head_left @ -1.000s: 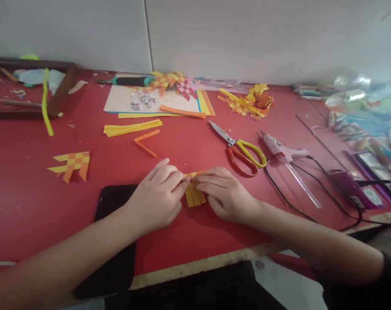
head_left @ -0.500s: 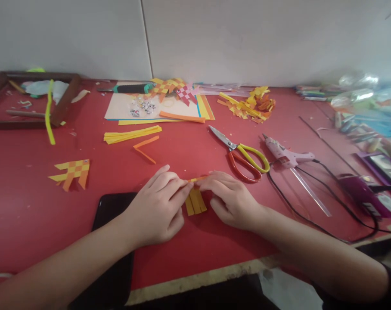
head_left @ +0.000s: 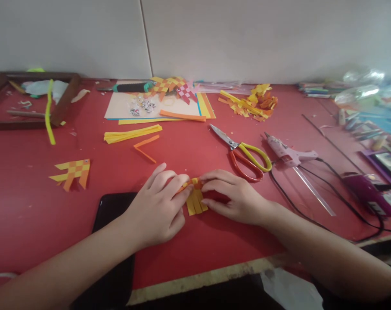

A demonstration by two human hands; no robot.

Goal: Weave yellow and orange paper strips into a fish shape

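Between my hands, just above the red table point(head_left: 169, 267), is a small woven piece of yellow and orange paper strips point(head_left: 196, 203), its yellow ends hanging toward me. My left hand point(head_left: 161, 204) pinches its left side between thumb and index finger. At the right edge, the fingers of my right hand point(head_left: 236, 198) press on the weave, with the thumb low beside the yellow ends. Part of the weave is hidden under my fingers. A folded orange strip point(head_left: 145, 148) and a bundle of yellow strips point(head_left: 132, 134) lie beyond my left hand.
A finished woven paper fish point(head_left: 73, 170) lies left. Scissors point(head_left: 240, 153) and a pink glue gun point(head_left: 289, 153) with cables are at right. A black phone-like slab point(head_left: 113, 211) sits under my left forearm. Paper sheets point(head_left: 118, 105), scraps point(head_left: 262, 103) and a wooden frame point(head_left: 63, 99) line the back.
My right fingers have shifted and spread along the weave's right side, uncovering more of its checkered top. My left hand keeps its pinch. The view has tilted slightly.
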